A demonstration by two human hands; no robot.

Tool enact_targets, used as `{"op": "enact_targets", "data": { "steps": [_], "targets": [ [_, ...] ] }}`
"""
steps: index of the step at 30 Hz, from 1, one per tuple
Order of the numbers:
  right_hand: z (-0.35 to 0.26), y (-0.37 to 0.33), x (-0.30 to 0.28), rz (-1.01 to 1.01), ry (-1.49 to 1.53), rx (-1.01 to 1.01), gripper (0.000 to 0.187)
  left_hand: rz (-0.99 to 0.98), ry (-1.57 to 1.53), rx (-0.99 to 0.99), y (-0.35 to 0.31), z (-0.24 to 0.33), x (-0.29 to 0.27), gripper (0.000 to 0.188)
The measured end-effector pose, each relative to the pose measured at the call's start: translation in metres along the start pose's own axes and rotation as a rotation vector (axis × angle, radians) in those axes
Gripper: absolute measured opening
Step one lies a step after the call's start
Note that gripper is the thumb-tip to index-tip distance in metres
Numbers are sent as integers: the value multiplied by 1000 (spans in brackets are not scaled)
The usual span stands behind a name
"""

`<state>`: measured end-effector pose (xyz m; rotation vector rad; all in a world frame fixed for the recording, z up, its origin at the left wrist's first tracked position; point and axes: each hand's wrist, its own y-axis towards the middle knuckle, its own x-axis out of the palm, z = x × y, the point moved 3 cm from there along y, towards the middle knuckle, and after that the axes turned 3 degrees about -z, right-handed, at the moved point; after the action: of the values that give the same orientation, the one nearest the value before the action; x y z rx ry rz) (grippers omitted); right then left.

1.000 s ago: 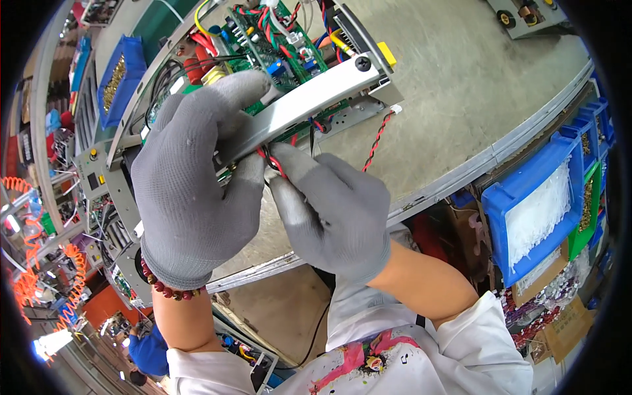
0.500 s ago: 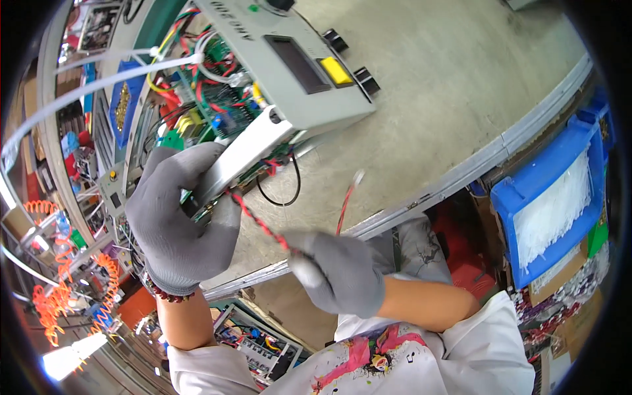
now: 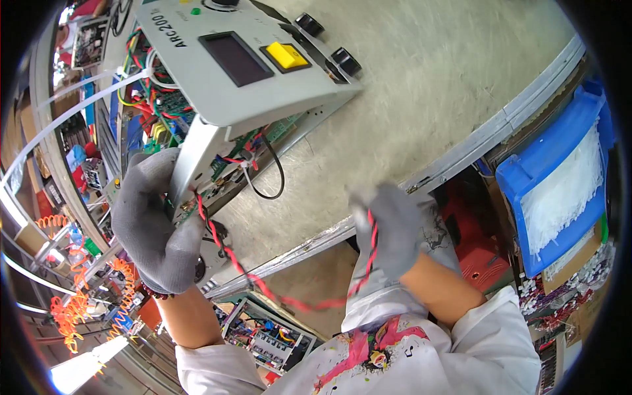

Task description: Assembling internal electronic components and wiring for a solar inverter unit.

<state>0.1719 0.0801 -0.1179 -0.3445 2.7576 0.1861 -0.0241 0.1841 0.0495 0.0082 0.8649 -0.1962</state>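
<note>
A grey metal electronics unit (image 3: pixel 191 76) with a dark display window, a yellow rocker switch (image 3: pixel 288 56) and black connector knobs (image 3: pixel 345 62) is tilted up on the worktop. Its open side shows circuit boards and bundled wires. My gloved left hand (image 3: pixel 150 227) wraps round the unit's lower metal edge. From beside that hand, a twisted red and black cable (image 3: pixel 260 287) hangs in a loop over the table's edge. Its far part runs up into my gloved right hand (image 3: pixel 390 227), whose fingers are closed on it, slightly blurred. White cable ties (image 3: pixel 92 99) stick out from the wiring.
The pale worktop (image 3: pixel 421 85) ends in a metal edge strip (image 3: pixel 329 238) near me. Right of it hangs a blue bin (image 3: pixel 510 181) of white cable ties. Another opened unit (image 3: pixel 270 336) sits below the table. Orange coiled hoses (image 3: pixel 76 283) hang at the left.
My right hand has moved right with the cable, which now sags in a long loop. The unit and my left hand appear farther left, with more of the front panel showing.
</note>
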Motion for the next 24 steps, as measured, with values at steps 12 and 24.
{"op": "enact_targets", "data": {
  "steps": [12, 24],
  "targets": [
    [36, 100, 72, 119, 406, 254, 24, -225, 80, 58, 4, 5, -22, 53],
    [29, 133, 74, -172, 112, 208, 36, -563, 250, 31, 157, -125, -60, 31]
  ]
}}
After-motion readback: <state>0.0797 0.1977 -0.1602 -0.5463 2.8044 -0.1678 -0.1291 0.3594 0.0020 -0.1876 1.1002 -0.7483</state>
